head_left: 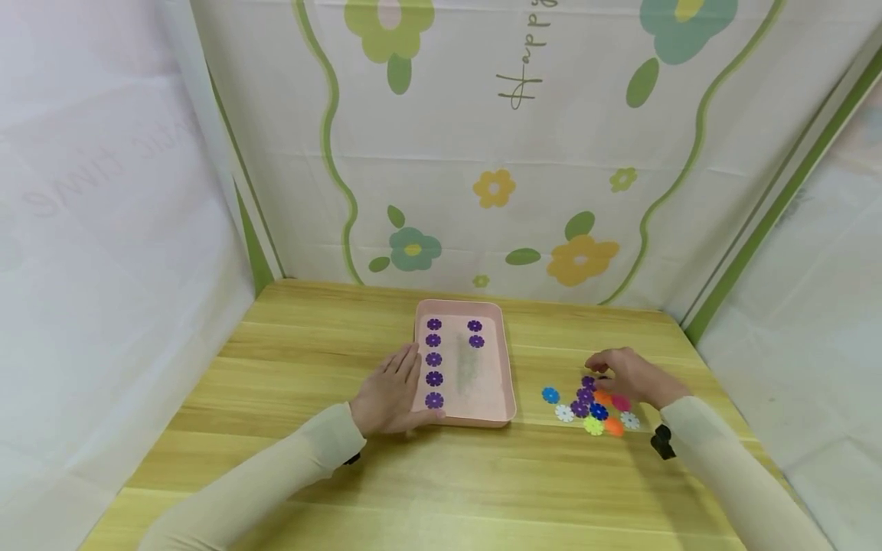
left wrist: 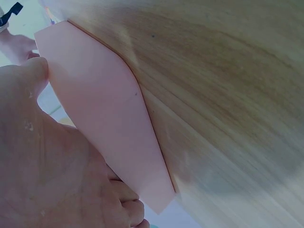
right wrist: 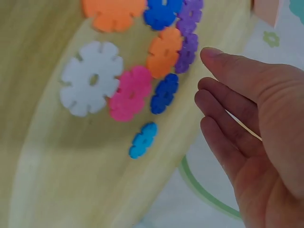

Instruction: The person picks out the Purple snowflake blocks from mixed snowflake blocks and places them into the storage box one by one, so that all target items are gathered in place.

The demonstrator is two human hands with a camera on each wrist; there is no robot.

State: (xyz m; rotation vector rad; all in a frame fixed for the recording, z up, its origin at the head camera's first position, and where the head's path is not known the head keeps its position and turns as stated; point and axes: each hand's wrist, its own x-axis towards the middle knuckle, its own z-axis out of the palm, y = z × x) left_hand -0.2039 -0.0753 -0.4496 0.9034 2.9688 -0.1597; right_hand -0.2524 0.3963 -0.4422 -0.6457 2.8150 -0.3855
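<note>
My left hand rests along the left wall of a pink tray, its fingers straight and its thumb over the near rim. In the left wrist view the outer side of the tray shows beside the palm. Inside lie purple notched plastic discs, several in a left column and two at the upper right. My right hand hovers by a loose group of similar discs, fingers slightly bent. In the right wrist view its thumb and fingertips stand apart with nothing between them, close to a purple disc.
The loose group on the wooden table also has a light blue disc, a white disc, a yellow disc and orange, pink and dark blue ones. A flower-printed cloth hangs behind the table, with white cloth at both sides.
</note>
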